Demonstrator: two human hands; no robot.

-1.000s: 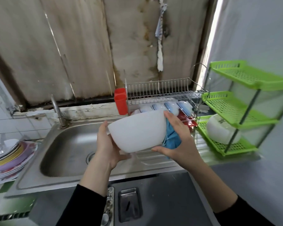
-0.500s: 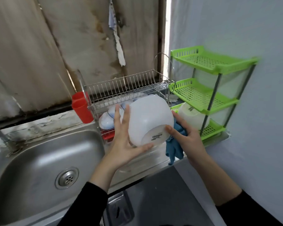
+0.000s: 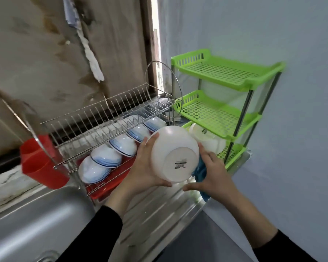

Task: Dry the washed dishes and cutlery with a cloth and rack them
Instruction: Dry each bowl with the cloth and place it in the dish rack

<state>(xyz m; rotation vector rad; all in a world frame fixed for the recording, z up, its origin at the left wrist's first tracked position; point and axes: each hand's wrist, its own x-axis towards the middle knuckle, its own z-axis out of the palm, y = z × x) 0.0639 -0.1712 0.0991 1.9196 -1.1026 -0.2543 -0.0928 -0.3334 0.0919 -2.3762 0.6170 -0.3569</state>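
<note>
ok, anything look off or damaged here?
Nothing spilled or broken. Two oddities: the white bowl, held between left hand and right hand with the blue cloth, carries a barcode sticker on its base; the wall behind the wire rack is stained, with a strip peeling loose.

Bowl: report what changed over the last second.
The bowl was carried right, from over the drainboard toward the green shelf, and tipped so its labelled base faces the camera. Both hands kept hold: left hand on the bowl, right hand pressing the cloth against it.
</note>
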